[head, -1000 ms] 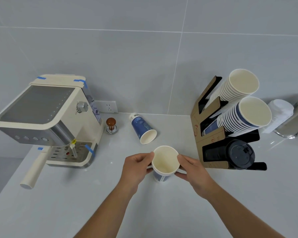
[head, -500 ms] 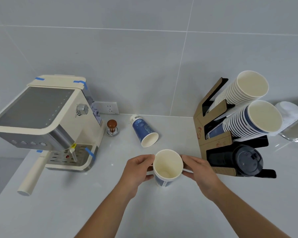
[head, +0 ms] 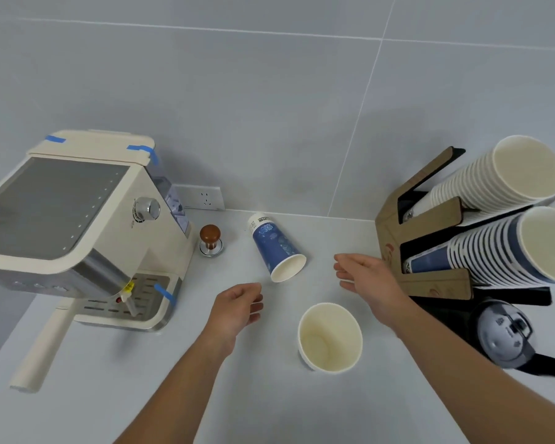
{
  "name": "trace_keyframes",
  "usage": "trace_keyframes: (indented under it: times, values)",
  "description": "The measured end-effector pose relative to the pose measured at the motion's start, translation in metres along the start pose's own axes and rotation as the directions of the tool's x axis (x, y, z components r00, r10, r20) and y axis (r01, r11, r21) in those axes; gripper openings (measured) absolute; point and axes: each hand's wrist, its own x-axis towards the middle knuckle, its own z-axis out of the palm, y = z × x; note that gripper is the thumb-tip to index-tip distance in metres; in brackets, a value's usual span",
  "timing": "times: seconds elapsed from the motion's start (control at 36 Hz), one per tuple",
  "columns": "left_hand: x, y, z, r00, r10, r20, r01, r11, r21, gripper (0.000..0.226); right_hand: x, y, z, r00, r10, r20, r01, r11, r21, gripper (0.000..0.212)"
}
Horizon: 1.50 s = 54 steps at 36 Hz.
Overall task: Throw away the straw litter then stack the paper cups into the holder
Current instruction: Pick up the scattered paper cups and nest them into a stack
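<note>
An upright paper cup [head: 330,336] stands on the grey counter between my forearms, untouched. A second blue paper cup [head: 275,247] lies on its side farther back, its mouth facing me. My left hand [head: 236,307] hovers just below and left of that lying cup, fingers loosely curled and empty. My right hand [head: 369,277] is spread open to the cup's right, also empty. The cardboard cup holder [head: 430,251] at the right carries a white stack [head: 507,174] and a blue stack [head: 507,248] of cups. No straw litter is visible.
A cream espresso machine [head: 77,225] fills the left side, its handle [head: 42,347] sticking out toward me. A wooden-topped tamper [head: 210,238] stands beside it near a wall socket [head: 202,198]. Black lids [head: 507,334] sit in the holder's lowest slot.
Both hands let go of the upright cup and moved away from me toward the lying cup. The view shifted, so the upright cup now appears nearer.
</note>
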Motion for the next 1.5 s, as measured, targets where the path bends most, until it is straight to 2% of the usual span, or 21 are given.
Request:
trace_keyframes:
  times: [0.08, 0.19, 0.33, 0.47, 0.53, 0.58, 0.69, 0.75, 0.83, 0.97, 1.19, 1.36, 1.44, 1.5]
  values:
    - [0.015, 0.006, 0.0, 1.0, -0.02, -0.009, 0.02, 0.999, -0.042, 0.01, 0.014, -0.001, 0.009, 1.0, 0.01, 0.021, -0.009, 0.997, -0.077, 0.017]
    - [0.034, 0.011, 0.005, 0.999, -0.035, -0.011, 0.034, 0.995, -0.092, 0.021, 0.032, -0.002, 0.022, 0.998, 0.012, 0.07, 0.0, 0.986, -0.167, 0.015]
    - [0.048, 0.017, 0.017, 0.996, -0.091, 0.011, 0.091, 0.987, -0.135, 0.01, 0.051, -0.003, 0.035, 0.993, 0.038, 0.112, -0.008, 0.966, -0.258, 0.013]
    - [0.06, 0.017, 0.026, 0.996, -0.077, 0.044, 0.082, 0.989, -0.121, 0.013, 0.062, -0.005, 0.046, 0.993, 0.07, 0.099, -0.035, 0.948, -0.316, 0.024]
    - [0.063, 0.017, 0.03, 0.996, -0.08, 0.049, 0.085, 0.988, -0.126, 0.013, 0.066, -0.006, 0.05, 0.993, 0.072, 0.093, -0.037, 0.941, -0.336, 0.036]
    - [0.065, 0.016, 0.033, 0.995, -0.078, 0.056, 0.085, 0.987, -0.134, 0.012, 0.068, -0.006, 0.053, 0.991, 0.09, 0.103, -0.05, 0.939, -0.34, 0.036]
    - [0.067, 0.013, 0.037, 0.995, -0.07, 0.075, 0.08, 0.986, -0.146, 0.018, 0.069, -0.003, 0.055, 0.985, 0.11, 0.129, -0.065, 0.947, -0.314, 0.018]
    - [0.066, 0.012, 0.038, 0.996, -0.056, 0.07, 0.066, 0.985, -0.157, 0.024, 0.068, -0.003, 0.056, 0.986, 0.101, 0.135, -0.058, 0.954, -0.294, 0.025]
    - [0.063, 0.014, 0.037, 0.997, -0.044, 0.057, 0.053, 0.983, -0.177, 0.032, 0.066, -0.004, 0.056, 0.985, 0.091, 0.148, -0.049, 0.962, -0.268, 0.024]
    - [0.053, 0.022, 0.035, 0.999, 0.002, 0.045, 0.007, 0.978, -0.211, 0.027, 0.058, -0.01, 0.055, 0.991, 0.043, 0.128, -0.01, 0.969, -0.247, 0.031]
    - [0.023, 0.042, 0.029, 0.986, 0.165, -0.018, -0.165, 0.963, -0.212, 0.018, 0.037, -0.031, 0.047, 0.983, -0.092, 0.159, 0.115, 0.984, -0.137, 0.018]
    - [-0.011, 0.064, 0.023, 0.964, 0.265, 0.006, -0.259, 0.945, -0.2, 0.028, 0.01, -0.058, 0.037, 0.973, -0.193, 0.127, 0.194, 0.981, 0.003, 0.027]
    - [-0.029, 0.074, 0.018, 0.944, 0.327, 0.034, -0.315, 0.93, -0.187, 0.028, -0.007, -0.073, 0.03, 0.963, -0.243, 0.117, 0.238, 0.969, 0.06, 0.017]
    - [-0.043, 0.08, 0.017, 0.93, 0.366, 0.039, -0.354, 0.919, -0.176, 0.036, -0.021, -0.084, 0.025, 0.953, -0.283, 0.105, 0.275, 0.958, 0.08, 0.014]
